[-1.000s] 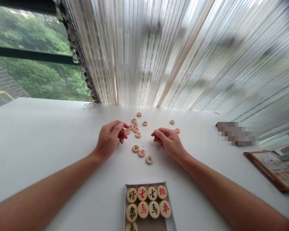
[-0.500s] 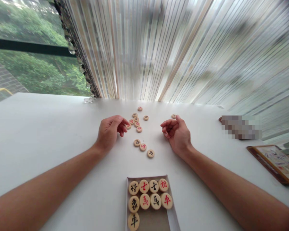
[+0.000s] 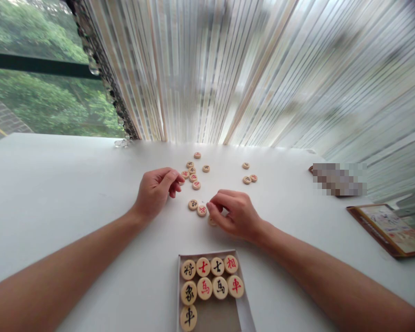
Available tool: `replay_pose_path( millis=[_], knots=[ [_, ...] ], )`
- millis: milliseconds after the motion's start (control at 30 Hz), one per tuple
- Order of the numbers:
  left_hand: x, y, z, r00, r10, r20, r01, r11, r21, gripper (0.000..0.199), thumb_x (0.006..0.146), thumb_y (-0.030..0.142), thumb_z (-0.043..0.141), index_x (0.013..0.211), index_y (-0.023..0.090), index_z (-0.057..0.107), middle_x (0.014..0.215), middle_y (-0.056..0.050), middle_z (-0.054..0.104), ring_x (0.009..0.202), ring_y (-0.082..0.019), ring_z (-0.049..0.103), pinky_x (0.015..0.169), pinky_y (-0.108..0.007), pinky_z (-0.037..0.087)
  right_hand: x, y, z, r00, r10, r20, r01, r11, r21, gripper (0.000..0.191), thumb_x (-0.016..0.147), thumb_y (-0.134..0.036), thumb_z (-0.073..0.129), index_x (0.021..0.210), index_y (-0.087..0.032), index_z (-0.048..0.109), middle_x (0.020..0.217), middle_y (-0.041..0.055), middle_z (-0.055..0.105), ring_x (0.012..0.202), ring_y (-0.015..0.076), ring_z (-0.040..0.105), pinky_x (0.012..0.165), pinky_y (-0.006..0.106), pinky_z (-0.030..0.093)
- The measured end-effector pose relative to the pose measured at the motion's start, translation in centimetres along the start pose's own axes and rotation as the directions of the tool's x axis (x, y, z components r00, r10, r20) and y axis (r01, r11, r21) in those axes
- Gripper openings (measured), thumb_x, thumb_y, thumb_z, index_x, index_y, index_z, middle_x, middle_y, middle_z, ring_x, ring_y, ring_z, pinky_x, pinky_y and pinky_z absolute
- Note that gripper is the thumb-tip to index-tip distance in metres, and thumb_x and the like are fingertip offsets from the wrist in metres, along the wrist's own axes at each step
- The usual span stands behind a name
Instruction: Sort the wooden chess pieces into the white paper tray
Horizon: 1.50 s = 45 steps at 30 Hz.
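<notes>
Several round wooden xiangqi pieces (image 3: 196, 185) lie loosely on the white table, marked in red or black. At the cluster's left edge, my left hand (image 3: 159, 186) has its thumb and fingers drawn together, partly covering a red-marked piece (image 3: 181, 183). Whether anything is between those fingertips is hidden. My right hand (image 3: 237, 214) curves low over a partly covered piece (image 3: 212, 222), thumb and index finger slightly apart. Its thumb tip is beside a red-marked piece (image 3: 202, 210), and a black-marked piece (image 3: 192, 204) lies just left of that.
In front of me, an open shallow box (image 3: 176, 295) holds rows of larger xiangqi pieces (image 3: 204, 288). Three small pieces (image 3: 246, 180) lie farther right. A brown-edged printed board (image 3: 389, 230) and a blurred item (image 3: 339, 180) sit at right. A striped curtain (image 3: 193, 69) hangs behind the table.
My right hand has moved left and nearer me, over the front pieces, uncovering two pieces at right. My left hand's fingertips have drawn closer together. The view has shifted slightly.
</notes>
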<state>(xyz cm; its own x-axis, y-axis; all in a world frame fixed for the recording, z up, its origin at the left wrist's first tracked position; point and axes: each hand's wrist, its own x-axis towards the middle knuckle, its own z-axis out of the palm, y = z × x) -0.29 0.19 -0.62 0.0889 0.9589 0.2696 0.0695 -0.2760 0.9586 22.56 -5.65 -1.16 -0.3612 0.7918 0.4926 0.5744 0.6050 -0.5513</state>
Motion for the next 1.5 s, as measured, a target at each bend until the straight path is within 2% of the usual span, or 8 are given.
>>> replay_pose_path(
  millis=[67,167,300,500,1000,1300,1500],
  knots=[
    [0.03,-0.1,-0.02,1.0,0.007,0.001,-0.007,1.0,0.004,0.03,0.09,0.033,0.063,0.07,0.015,0.076,0.057,-0.004,0.066,0.048,-0.012,0.056,0.045,-0.022,0.044,-0.34,-0.32,0.33,0.997,-0.043,0.065,0.048,0.996,-0.073,0.023,0.097,-0.029,0.059,0.078,-0.019,0.067,0.064,0.0015,0.062,0.056,0.0132,0.051,0.059,0.029,0.038],
    [0.04,-0.21,-0.07,1.0,0.014,0.008,-0.014,1.0,0.007,0.031,0.092,0.034,0.063,0.071,0.014,0.076,0.058,-0.004,0.066,0.049,-0.012,0.057,0.046,-0.022,0.044,-0.45,-0.17,0.68,0.995,-0.004,0.104,0.018,0.99,-0.136,0.019,0.098,-0.032,0.062,0.087,-0.018,0.069,0.064,0.0001,0.063,0.054,0.0123,0.05,0.059,0.028,0.037],
    [-0.04,-0.13,-0.1,1.0,0.003,0.01,-0.003,1.0,0.012,0.031,0.092,0.034,0.063,0.072,0.014,0.076,0.058,-0.004,0.066,0.05,-0.012,0.056,0.046,-0.022,0.044,-0.37,0.14,0.85,0.987,0.057,0.153,-0.025,0.978,-0.206,0.021,0.098,-0.038,0.064,0.091,-0.019,0.07,0.064,0.0,0.066,0.054,0.0125,0.051,0.058,0.028,0.034],
    [-0.01,0.0,-0.05,1.0,0.001,-0.006,-0.001,1.0,-0.005,0.03,0.09,0.033,0.064,0.071,0.014,0.076,0.057,-0.004,0.066,0.049,-0.012,0.056,0.045,-0.022,0.043,-0.48,0.22,0.86,0.975,0.067,0.211,-0.011,0.966,-0.259,0.022,0.094,-0.041,0.07,0.096,-0.019,0.07,0.071,0.0025,0.071,0.059,0.0147,0.055,0.06,0.029,0.033],
    [0.19,-0.16,0.32,0.999,0.001,-0.053,-0.005,0.996,-0.085,0.026,0.089,0.025,0.062,0.07,0.014,0.076,0.055,-0.001,0.065,0.044,-0.009,0.054,0.043,-0.019,0.041,-0.48,0.02,0.58,0.976,0.091,0.2,-0.03,0.957,-0.289,0.024,0.096,-0.04,0.065,0.099,-0.018,0.072,0.068,0.0006,0.067,0.057,0.0136,0.054,0.06,0.027,0.033],
    [0.42,-0.6,0.71,0.998,-0.005,-0.058,-0.001,0.995,-0.104,0.03,0.094,0.019,0.062,0.067,0.015,0.075,0.054,-0.002,0.065,0.043,-0.009,0.053,0.041,-0.019,0.039,-0.32,-0.01,0.27,0.968,0.125,0.219,-0.056,0.953,-0.299,0.027,0.095,-0.042,0.064,0.099,-0.017,0.072,0.066,0.0017,0.066,0.057,0.0145,0.053,0.061,0.028,0.033],
    [0.55,-0.83,0.65,0.998,0.039,-0.043,-0.044,0.991,-0.124,0.029,0.094,0.022,0.066,0.067,0.015,0.076,0.054,-0.002,0.065,0.043,-0.009,0.054,0.04,-0.02,0.039,-0.32,0.01,0.26,0.967,0.12,0.223,-0.05,0.954,-0.295,0.029,0.096,-0.044,0.061,0.1,-0.017,0.072,0.068,0.0022,0.067,0.058,0.0147,0.054,0.06,0.028,0.032]
  ],
)
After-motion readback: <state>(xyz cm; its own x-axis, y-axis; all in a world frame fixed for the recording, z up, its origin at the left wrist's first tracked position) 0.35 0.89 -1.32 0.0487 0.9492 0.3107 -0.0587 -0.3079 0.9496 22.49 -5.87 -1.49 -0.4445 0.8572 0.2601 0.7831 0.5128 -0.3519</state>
